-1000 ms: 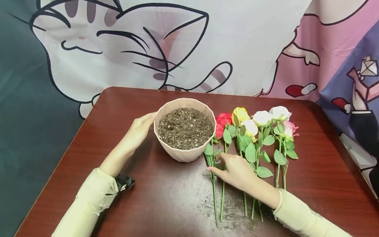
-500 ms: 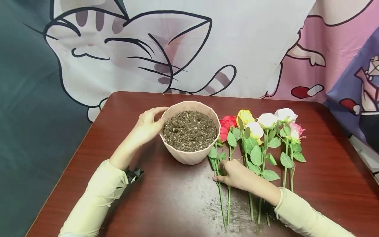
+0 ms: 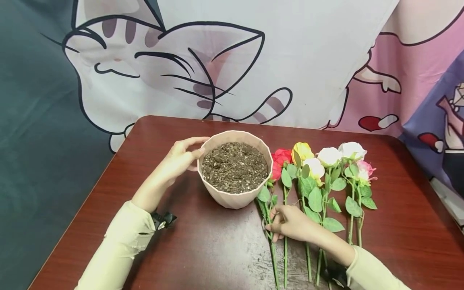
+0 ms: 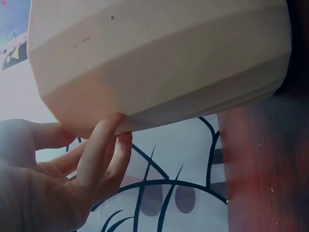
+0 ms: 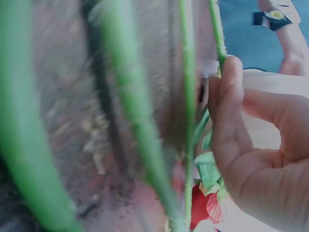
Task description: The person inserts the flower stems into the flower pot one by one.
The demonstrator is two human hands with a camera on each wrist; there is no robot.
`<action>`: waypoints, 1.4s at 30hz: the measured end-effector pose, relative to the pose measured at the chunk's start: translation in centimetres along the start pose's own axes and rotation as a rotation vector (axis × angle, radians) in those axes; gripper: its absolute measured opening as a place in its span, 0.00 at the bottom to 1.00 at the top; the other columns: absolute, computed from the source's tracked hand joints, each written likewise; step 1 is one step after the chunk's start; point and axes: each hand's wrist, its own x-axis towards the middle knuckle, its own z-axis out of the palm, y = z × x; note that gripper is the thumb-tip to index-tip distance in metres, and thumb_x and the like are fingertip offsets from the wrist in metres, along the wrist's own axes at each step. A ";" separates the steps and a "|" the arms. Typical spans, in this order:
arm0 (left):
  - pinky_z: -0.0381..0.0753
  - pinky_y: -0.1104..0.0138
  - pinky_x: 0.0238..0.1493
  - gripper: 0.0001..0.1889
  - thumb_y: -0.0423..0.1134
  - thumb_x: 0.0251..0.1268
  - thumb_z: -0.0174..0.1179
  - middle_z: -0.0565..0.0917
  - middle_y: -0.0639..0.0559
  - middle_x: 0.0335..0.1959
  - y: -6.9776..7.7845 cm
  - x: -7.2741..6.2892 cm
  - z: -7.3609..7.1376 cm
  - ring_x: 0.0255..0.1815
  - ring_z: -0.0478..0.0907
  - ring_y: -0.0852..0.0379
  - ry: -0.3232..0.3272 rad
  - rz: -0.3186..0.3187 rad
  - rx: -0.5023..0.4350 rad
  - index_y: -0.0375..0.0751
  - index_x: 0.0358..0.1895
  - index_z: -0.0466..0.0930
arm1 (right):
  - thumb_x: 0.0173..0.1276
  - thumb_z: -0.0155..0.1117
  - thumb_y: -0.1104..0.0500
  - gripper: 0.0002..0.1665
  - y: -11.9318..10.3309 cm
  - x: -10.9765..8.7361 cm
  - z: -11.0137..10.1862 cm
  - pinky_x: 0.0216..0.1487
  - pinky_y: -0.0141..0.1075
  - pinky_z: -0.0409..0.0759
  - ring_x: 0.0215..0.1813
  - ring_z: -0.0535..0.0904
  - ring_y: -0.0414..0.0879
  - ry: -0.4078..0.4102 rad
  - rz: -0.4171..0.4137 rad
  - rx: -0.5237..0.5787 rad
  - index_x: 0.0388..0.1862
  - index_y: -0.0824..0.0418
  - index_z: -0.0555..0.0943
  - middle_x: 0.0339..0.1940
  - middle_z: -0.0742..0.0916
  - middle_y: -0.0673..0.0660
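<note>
My left hand (image 3: 177, 163) grips the rim of a pale pink faceted flower pot (image 3: 232, 200) from the left, thumb at the rim. In the left wrist view its fingers (image 4: 99, 150) press against the outer wall. Dark soil (image 3: 235, 167) fills the pot almost to the top. Just right of the pot lies a red rose (image 3: 278, 163), its bloom partly behind the rim. My right hand (image 3: 291, 221) pinches its green stem (image 5: 219, 34) between thumb and fingertips. In the head view the stem still lies along the table.
More roses lie side by side to the right: a yellow one (image 3: 302, 152), several whites such as this white rose (image 3: 330, 157), and a pink one (image 3: 365, 171). Their stems point toward me. A cartoon cloth (image 3: 311, 60) hangs behind the dark red table (image 3: 203, 249).
My left hand has gone from lying flat against the pot to gripping its rim. My right thumb and fingers have closed on the red rose's stem. The head view has shifted slightly.
</note>
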 end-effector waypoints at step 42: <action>0.83 0.62 0.39 0.20 0.36 0.72 0.46 0.74 0.41 0.57 -0.1 -1.2 1.0 0.46 0.77 0.50 0.077 0.032 -0.014 0.45 0.66 0.68 | 0.69 0.49 0.73 0.07 -11.2 1.4 -11.6 0.36 0.32 0.81 0.28 0.81 0.44 0.590 -0.907 0.443 0.43 0.69 0.73 0.29 0.85 0.59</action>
